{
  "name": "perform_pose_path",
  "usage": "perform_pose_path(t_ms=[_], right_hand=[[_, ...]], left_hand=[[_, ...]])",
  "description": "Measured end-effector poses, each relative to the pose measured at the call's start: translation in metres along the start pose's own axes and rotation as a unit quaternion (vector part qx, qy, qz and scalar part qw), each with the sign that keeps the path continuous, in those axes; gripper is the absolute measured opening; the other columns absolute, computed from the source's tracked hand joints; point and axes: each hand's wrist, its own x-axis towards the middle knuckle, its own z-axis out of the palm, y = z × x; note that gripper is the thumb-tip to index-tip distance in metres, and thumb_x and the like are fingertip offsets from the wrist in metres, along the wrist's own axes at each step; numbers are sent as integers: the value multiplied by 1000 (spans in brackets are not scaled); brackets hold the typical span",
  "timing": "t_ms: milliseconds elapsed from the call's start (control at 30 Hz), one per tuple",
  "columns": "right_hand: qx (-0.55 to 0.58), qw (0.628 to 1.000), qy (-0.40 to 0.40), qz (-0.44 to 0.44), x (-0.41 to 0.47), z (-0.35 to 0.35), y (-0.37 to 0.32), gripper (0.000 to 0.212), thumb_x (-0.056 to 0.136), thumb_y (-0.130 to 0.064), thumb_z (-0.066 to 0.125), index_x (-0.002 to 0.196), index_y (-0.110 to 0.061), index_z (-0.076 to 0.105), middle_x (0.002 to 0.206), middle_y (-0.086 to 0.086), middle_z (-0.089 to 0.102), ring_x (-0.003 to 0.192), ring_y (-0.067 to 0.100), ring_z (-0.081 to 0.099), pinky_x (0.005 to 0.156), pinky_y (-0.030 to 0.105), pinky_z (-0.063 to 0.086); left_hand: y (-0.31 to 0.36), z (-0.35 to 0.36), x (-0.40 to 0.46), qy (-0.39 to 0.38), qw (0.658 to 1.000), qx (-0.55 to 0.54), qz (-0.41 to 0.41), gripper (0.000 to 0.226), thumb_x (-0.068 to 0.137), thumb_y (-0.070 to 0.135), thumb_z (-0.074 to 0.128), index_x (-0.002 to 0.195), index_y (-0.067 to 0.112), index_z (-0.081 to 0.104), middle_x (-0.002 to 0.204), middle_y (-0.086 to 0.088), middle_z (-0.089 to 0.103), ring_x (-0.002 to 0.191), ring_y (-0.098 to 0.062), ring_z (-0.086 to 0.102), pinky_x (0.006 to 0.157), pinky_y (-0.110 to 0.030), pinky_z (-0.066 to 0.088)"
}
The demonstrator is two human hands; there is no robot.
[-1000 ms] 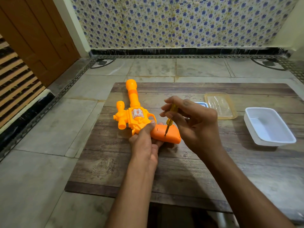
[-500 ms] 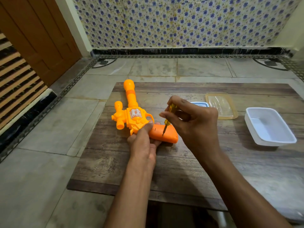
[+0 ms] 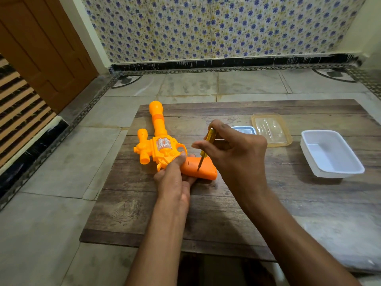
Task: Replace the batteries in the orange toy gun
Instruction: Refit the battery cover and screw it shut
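This looked like a room in a home. The wall (image 3: 216,27) was covered with little blue flower tiles, the floor (image 3: 51,213) was made of big grey stone tiles with a dark patterned edge, and a brown wooden door (image 3: 41,48) stood at the left. A low wooden counter (image 3: 226,203) sat on the floor, with a white plastic tub (image 3: 332,154) and a clear lid (image 3: 271,129) on it.

Toy gun (image 3: 162,145) orange; screwdriver (image 3: 208,139) handle yellow; tub (image 3: 329,153) at right white; wall tiles (image 3: 206,25) blue-flowered, upper frame.
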Motion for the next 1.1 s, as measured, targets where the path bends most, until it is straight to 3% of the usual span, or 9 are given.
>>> perform_pose_path(t_ms=[400, 600, 667, 767, 833, 900, 1000, 1033, 1100], right_hand=[[-28, 999, 9, -16, -1, 4, 1, 36, 77, -34, 87, 94, -7, 71, 67, 5, 72, 63, 21, 73, 56, 39, 57], [30, 998, 56, -12, -9, -5, -2, 29, 83, -26, 86, 100, -5, 75, 83, 2, 76, 74, 12, 74, 64, 31, 59], [28, 997, 71, -22, -10, -6, 0, 29, 87, -26, 83, 103, -4, 74, 91, 2, 77, 77, 14, 74, 63, 32, 58], [19, 995, 94, -39, -9, -4, 8, 25, 90, -24, 80, 100, -1, 74, 91, 4, 76, 68, 18, 68, 58, 32, 53], [21, 994, 86, -59, -8, 1, 15, 19, 90, -16, 79, 97, 0, 75, 91, 6, 75, 69, 18, 69, 60, 30, 55], [2, 994, 66, -89, -9, 8, 23, 14, 87, -5, 81, 98, 3, 76, 94, 10, 76, 76, 18, 71, 72, 23, 59], [-39, 992, 22, -117, -11, 23, 35, 23, 80, 9, 82, 102, 6, 76, 100, 16, 76, 82, 21, 74, 89, 6, 50], [-48, 991, 5, -122, -12, 28, 40, 24, 79, 11, 82, 102, 6, 76, 102, 17, 76, 82, 23, 75, 89, 7, 51], [-62, 989, -27, -129, -16, 39, 50, 22, 83, 9, 76, 105, 6, 76, 106, 19, 76, 84, 28, 76, 80, 28, 63]], left_hand=[[2, 0, 0, -3, 1000, 12, -3, 42, 89, 1, 73, 127, 6, 56, 112, -18, 69, 95, -30, 71, 61, -49, 63], [3, -3, -1, -42, 999, 20, -10, 41, 90, 2, 69, 129, 6, 57, 76, -9, 78, 82, -25, 76, 62, -45, 64], [2, -6, -1, -35, 999, 25, -13, 44, 90, -1, 67, 132, 9, 55, 80, -11, 79, 84, -26, 78, 60, -42, 63], [1, -11, -3, -14, 999, 42, -14, 48, 90, -1, 68, 133, 10, 52, 105, -20, 75, 93, -30, 77, 61, -41, 61], [1, -14, -6, -5, 999, 43, -4, 42, 89, -1, 70, 127, 10, 55, 106, -17, 74, 85, -24, 76, 56, -39, 61], [0, -17, -11, -2, 999, 37, 2, 39, 88, -1, 73, 124, 9, 60, 106, -12, 73, 85, -20, 74, 55, -39, 60], [-1, -22, -14, -7, 999, 33, 5, 32, 87, 0, 75, 115, 10, 66, 111, -13, 74, 101, -26, 71, 64, -48, 62], [-2, -22, -15, -3, 999, 41, 12, 27, 86, 0, 76, 110, 10, 68, 108, -13, 74, 102, -28, 71, 69, -51, 62], [-3, -24, -15, 11, 997, 64, 32, 24, 85, 1, 78, 105, 11, 69, 106, -14, 76, 101, -30, 73, 71, -52, 62]])
